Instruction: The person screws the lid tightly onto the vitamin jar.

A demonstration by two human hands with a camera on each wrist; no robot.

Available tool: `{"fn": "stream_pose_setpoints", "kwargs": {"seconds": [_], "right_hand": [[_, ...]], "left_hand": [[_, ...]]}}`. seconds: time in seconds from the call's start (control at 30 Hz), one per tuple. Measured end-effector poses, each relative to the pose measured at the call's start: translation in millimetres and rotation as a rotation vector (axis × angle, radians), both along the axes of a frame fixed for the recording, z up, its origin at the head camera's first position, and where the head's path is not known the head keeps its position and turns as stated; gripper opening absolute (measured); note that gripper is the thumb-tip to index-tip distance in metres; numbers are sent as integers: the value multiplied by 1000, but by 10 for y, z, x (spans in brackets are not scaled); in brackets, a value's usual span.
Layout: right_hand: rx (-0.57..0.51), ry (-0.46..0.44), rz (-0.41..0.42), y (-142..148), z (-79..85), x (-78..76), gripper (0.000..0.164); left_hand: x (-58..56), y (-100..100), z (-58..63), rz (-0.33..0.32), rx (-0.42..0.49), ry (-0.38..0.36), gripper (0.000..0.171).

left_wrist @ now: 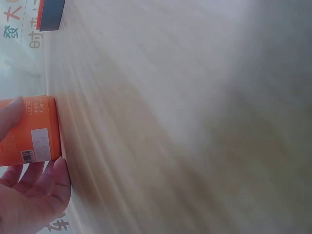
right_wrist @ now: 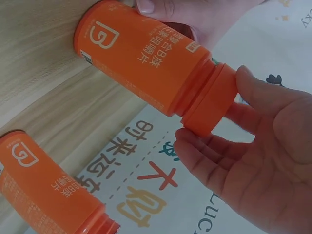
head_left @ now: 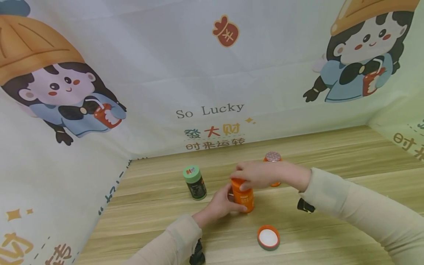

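Observation:
An orange pill bottle (head_left: 244,198) stands upright on the table, both hands on it. My left hand (head_left: 220,204) holds its lower body, thumb on one side and fingers on the other. From above, my right hand (head_left: 260,174) grips the orange cap (right_wrist: 210,100) between thumb and fingers. The right wrist view shows a narrow step between cap and body; whether the cap is loose I cannot tell. Behind my right wrist, a second orange bottle (right_wrist: 46,187) has a foil-like top (head_left: 273,156) and no cap.
A dark bottle with a green lid (head_left: 192,173) stands to the left of my hands. Nearer the front, a loose lid (head_left: 268,237) with an orange rim lies with its white inside up. A printed cloth (head_left: 212,77) hangs behind the wooden tabletop (head_left: 139,206).

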State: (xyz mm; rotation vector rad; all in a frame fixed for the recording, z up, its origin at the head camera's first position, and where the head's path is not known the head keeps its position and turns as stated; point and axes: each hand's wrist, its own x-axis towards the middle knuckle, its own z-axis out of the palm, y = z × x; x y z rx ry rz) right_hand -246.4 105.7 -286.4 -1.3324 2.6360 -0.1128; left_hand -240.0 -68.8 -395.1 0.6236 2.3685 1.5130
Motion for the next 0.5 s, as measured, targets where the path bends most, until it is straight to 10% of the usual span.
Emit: {"fn": "stream_pose_setpoints", "kwargs": {"seconds": [0.5], "right_hand": [[-101,100,-188,-78,-91,54,44]], "left_hand": [[-1,8,-3,22,11,-39,56]]}}
